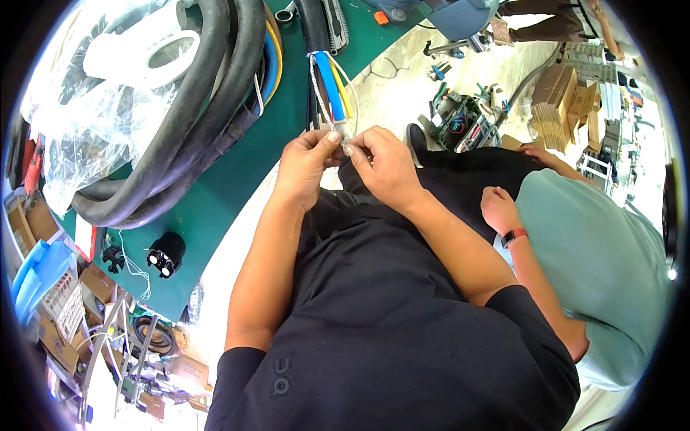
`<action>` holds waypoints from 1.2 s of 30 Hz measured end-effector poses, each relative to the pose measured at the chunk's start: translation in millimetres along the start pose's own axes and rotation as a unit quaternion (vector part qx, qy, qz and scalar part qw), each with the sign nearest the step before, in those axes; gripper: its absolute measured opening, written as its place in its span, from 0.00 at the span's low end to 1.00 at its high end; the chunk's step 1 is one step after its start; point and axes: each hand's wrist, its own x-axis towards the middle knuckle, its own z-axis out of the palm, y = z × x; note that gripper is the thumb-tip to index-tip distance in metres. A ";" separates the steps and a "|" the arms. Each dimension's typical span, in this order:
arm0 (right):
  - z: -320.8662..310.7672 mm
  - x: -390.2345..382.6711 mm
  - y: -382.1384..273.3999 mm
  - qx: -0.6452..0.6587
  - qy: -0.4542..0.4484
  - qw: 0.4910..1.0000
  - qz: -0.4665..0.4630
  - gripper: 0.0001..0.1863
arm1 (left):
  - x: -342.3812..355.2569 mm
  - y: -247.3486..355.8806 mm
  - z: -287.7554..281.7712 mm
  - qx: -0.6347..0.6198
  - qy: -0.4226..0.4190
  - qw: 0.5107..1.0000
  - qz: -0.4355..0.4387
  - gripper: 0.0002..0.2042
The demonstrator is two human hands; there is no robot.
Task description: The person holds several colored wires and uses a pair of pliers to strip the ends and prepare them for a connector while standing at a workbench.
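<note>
Both hands (345,154) pinch thin white wires (343,136).

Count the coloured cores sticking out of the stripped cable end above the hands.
2 clearly: a blue core on the left and a yellow core beside it on the right. Thin white strands hang alongside; more cores may be hidden behind.

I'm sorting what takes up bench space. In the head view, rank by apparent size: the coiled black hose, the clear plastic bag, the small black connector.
1. Coiled black hose and clear plastic bag: look alike in spread, and they overlap, so I won't rank them.
2. Small black connector: clearly smallest.
</note>
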 end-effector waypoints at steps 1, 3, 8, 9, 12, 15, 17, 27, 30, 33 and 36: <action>0.6 0.1 0.6 0.018 -0.002 1.000 0.019 0.10 | -1.8 2.0 1.9 0.002 -0.008 1.000 -0.003 0.12; 4.0 0.2 7.1 0.118 -0.017 0.990 0.078 0.10 | -8.8 4.0 4.5 0.006 -0.023 1.000 -0.008 0.10; 7.8 2.5 12.7 0.299 -0.058 0.937 0.171 0.10 | -18.1 5.8 2.3 0.016 0.000 1.000 -0.012 0.09; 6.1 3.8 10.0 0.294 -0.067 0.936 0.184 0.10 | -19.3 7.2 2.1 0.032 0.003 0.999 -0.013 0.09; 2.9 7.8 4.8 0.292 -0.082 0.929 0.210 0.10 | -20.7 5.2 3.0 0.069 0.029 0.997 0.019 0.10; 2.2 10.3 4.4 0.312 -0.087 0.918 0.230 0.10 | -22.3 1.6 2.4 0.075 0.051 0.996 0.008 0.11; -0.5 12.0 4.2 0.321 -0.104 0.905 0.259 0.10 | -24.0 0.2 2.4 0.071 0.054 0.996 0.026 0.12; -2.4 19.1 10.4 0.353 -0.154 0.884 0.267 0.12 | -21.6 4.8 -3.4 0.114 0.045 0.992 0.033 0.09; -0.6 19.1 15.0 0.372 -0.154 0.872 0.277 0.12 | -18.4 5.0 -10.6 0.098 0.009 0.995 0.028 0.08; -0.4 16.6 8.1 0.329 -0.147 0.901 0.241 0.12 | -17.9 4.2 -7.6 0.127 0.005 0.991 0.037 0.08; -5.2 15.7 -0.8 0.299 -0.142 0.924 0.190 0.12 | -19.5 1.4 -5.4 0.181 0.017 0.980 0.076 0.07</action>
